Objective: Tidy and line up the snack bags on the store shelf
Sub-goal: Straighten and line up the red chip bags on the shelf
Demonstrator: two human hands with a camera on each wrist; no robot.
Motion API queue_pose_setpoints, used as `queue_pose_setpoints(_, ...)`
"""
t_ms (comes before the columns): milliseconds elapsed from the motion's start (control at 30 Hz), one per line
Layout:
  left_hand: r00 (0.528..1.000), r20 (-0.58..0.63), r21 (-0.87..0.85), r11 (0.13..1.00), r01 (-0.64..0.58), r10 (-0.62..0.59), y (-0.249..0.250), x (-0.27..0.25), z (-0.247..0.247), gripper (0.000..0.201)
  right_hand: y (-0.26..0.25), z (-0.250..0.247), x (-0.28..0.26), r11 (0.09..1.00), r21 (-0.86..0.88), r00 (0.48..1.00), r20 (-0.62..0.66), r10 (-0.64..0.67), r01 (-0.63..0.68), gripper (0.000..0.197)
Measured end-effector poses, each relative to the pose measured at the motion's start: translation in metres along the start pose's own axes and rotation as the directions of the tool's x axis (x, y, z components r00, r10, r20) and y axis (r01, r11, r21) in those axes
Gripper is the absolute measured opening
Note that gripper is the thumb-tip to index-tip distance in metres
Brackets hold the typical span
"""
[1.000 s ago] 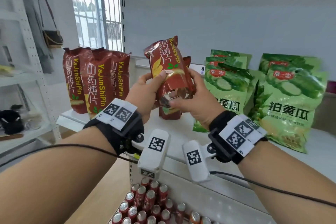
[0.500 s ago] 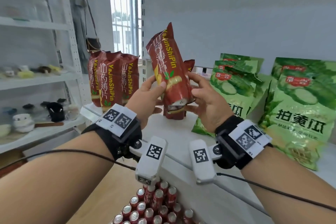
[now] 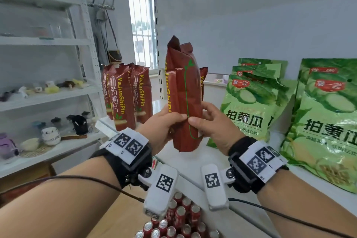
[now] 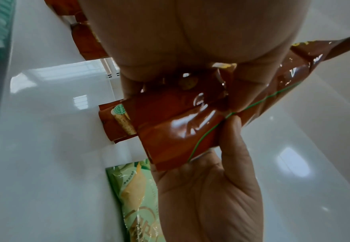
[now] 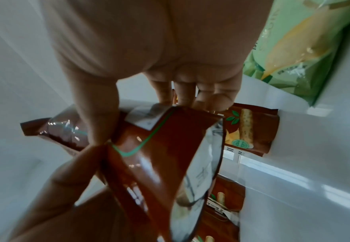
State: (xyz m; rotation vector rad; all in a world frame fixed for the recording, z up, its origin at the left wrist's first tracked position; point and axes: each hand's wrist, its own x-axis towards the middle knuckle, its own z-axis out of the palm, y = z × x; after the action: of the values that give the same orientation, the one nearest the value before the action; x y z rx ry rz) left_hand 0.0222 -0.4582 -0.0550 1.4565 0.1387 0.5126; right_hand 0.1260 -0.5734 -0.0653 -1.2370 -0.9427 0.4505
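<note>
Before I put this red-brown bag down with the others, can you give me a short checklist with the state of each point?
1. Both hands hold the bag: ok. The left hand and the right hand grip the held red-brown bag low down.
2. Bag upright: ok, it stands nearly vertical in the air.
3. Printed front faces the aisle: not ok; the back seam with the green line faces the camera.
4. Free place on the white shelf: ok, bare surface lies under the bag.
5. Row to join: ok, the standing red-brown bags are to the left.
6. The green cucumber bags in line: cannot tell.
</note>
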Motion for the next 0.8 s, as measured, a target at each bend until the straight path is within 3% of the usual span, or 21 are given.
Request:
queue_pose_setpoints(100, 0.998, -0.007, 0.024, 0.997, -0.069, 0.069, 0.001, 0.003, 0.004, 0.054, 0.007, -0.003, 0.001, 0.998, -0.066, 0.999, -0.034, -0.009, 0.007, 0.050)
queue_pose_setpoints(233, 0.992, -0.039, 0.028, 0.992, -0.121, 0.122, -0.003, 0.008, 0.008, 0.027, 0.013, -0.011, 0.001, 0.990, -0.122, 0.994, -0.093, 0.056, -0.067, 0.052)
queue_pose_setpoints(333, 0.996, -0.041, 0.038, 0.996, -0.082, 0.083, -0.002, 0.008, 0.011, 0.033, 0.007, -0.017, 0.002, 0.993, -0.114, 0.989, -0.147, -0.018, 0.001, 0.038)
queue_pose_setpoints(433, 1.000, -0.001, 0.034, 0.999, -0.027, 0.027, 0.000, 0.006, 0.013, 0.042, -0.004, -0.019, 0.003, 0.996, 0.039, 0.986, -0.150, -0.073, 0.080, 0.022)
queue_pose_setpoints(533, 0.998, 0.008, 0.011, 0.998, -0.067, 0.067, 0.004, 0.007, 0.018, 0.049, -0.006, -0.020, 0.002, 0.993, 0.060, 0.985, -0.141, -0.095, 0.105, 0.030)
queue_pose_setpoints(667, 0.977, -0.099, -0.032, 0.981, -0.192, 0.188, 0.016, 0.015, 0.023, 0.018, -0.005, -0.019, 0.001, 0.993, 0.020, 0.983, -0.149, -0.109, 0.114, 0.036)
queue_pose_setpoints(800, 0.971, -0.117, -0.010, 0.977, -0.211, 0.208, 0.019, 0.022, 0.020, 0.015, -0.011, -0.017, 0.001, 0.982, -0.006, 0.960, -0.209, -0.186, 0.188, 0.022)
